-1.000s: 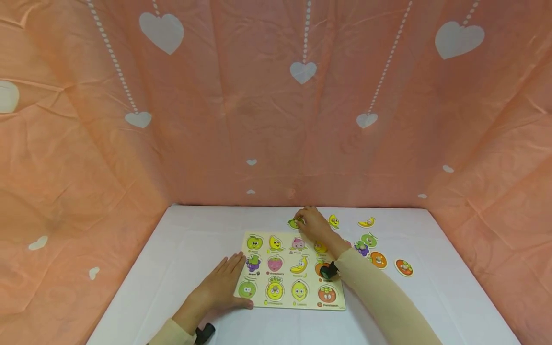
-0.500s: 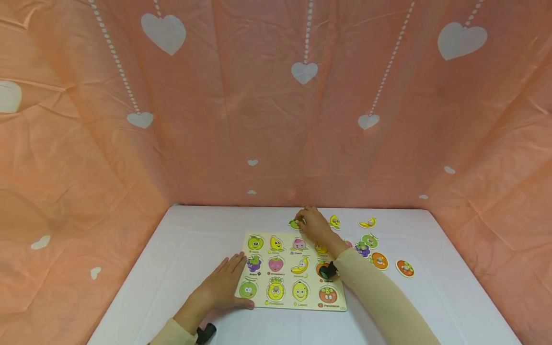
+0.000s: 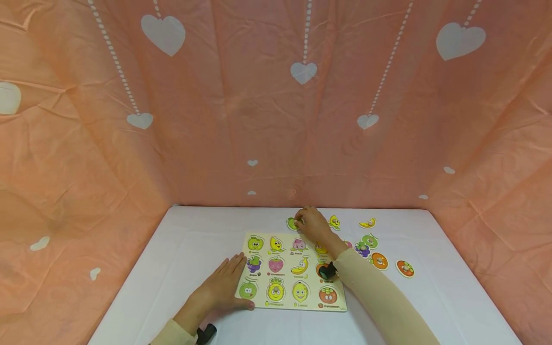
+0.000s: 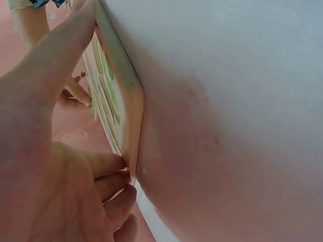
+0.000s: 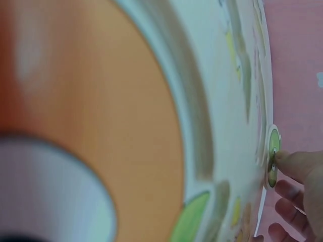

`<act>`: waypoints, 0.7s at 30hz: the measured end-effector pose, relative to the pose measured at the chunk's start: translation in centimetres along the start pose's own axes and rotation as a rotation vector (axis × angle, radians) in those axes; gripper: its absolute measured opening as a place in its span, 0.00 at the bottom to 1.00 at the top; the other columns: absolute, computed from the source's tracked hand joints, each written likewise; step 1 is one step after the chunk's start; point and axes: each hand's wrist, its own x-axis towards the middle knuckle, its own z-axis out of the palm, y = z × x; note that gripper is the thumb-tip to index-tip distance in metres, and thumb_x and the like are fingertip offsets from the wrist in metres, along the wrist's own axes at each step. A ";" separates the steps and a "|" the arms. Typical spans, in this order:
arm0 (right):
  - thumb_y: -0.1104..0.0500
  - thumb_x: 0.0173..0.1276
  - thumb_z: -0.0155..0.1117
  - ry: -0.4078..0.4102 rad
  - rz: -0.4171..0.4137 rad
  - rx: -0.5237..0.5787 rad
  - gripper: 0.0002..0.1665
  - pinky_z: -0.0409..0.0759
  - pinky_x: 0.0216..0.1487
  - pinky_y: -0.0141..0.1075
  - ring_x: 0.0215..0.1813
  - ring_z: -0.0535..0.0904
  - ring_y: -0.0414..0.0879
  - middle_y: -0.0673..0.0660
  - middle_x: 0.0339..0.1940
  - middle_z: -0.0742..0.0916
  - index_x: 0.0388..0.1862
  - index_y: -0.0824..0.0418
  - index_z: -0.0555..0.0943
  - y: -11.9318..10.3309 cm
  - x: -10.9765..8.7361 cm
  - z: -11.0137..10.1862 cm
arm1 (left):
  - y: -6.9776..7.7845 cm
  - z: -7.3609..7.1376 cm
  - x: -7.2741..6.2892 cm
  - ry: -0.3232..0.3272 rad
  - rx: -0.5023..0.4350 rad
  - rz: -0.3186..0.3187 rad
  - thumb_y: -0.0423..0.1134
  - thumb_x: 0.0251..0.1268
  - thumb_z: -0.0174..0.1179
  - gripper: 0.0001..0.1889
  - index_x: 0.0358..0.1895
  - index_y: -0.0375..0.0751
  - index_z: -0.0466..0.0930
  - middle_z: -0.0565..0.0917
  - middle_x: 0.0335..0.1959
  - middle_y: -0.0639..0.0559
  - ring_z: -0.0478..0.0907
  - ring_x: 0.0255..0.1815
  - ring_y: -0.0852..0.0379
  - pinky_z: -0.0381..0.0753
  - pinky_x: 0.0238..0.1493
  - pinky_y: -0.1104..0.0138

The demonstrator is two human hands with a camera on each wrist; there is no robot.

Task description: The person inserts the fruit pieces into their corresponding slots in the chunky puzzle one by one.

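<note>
A wooden fruit puzzle board (image 3: 288, 280) lies on the table, printed with rows of cartoon fruits. My left hand (image 3: 222, 285) rests at its near left corner, fingers straight against the left side and thumb along the front; the left wrist view shows the fingertips (image 4: 121, 176) right at the board's edge. Beyond the back edge my right hand (image 3: 314, 224) pinches a green fruit puzzle piece (image 3: 291, 224) by its small knob. In the right wrist view that green piece (image 5: 273, 143) stands out beside the board, the thumb on its knob. A knobbed pineapple piece (image 3: 276, 290) sits in the front row.
Loose pieces lie right of the board: a yellow one (image 3: 334, 222), a banana (image 3: 368, 223), a green one (image 3: 369, 240), grapes (image 3: 362, 249), an orange (image 3: 379, 261) and a persimmon (image 3: 405, 269). A pink heart-patterned cloth (image 3: 276, 143) hangs behind the white table (image 3: 151, 287).
The green piece has shifted slightly left and turned in my right fingers, showing more of its face. My left hand and the board have stayed in place.
</note>
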 end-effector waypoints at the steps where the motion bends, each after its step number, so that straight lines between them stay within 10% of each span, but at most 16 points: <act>1: 0.53 0.78 0.71 0.001 0.003 -0.001 0.08 0.84 0.63 0.48 0.57 0.80 0.51 0.56 0.56 0.86 0.48 0.56 0.90 0.0 0.0 0.0 | 0.0 0.0 0.0 -0.001 0.000 0.001 0.69 0.51 0.78 0.67 0.82 0.23 0.57 0.58 0.85 0.30 0.55 0.87 0.36 0.54 0.88 0.46; 11: 0.51 0.77 0.72 0.017 -0.017 0.031 0.11 0.79 0.74 0.53 0.70 0.79 0.57 0.58 0.61 0.86 0.49 0.57 0.89 -1.0 -0.2 -0.2 | 0.0 -0.1 0.1 -0.019 -0.007 -0.015 0.70 0.51 0.78 0.68 0.82 0.24 0.56 0.57 0.86 0.31 0.54 0.87 0.37 0.53 0.88 0.47; 21: 0.51 0.75 0.74 0.027 -0.048 0.034 0.09 0.84 0.65 0.49 0.59 0.83 0.53 0.55 0.54 0.88 0.44 0.56 0.90 -2.1 -0.1 0.3 | 0.2 -0.2 0.1 -0.019 -0.018 -0.016 0.69 0.50 0.79 0.68 0.82 0.24 0.56 0.57 0.86 0.31 0.54 0.87 0.37 0.54 0.88 0.47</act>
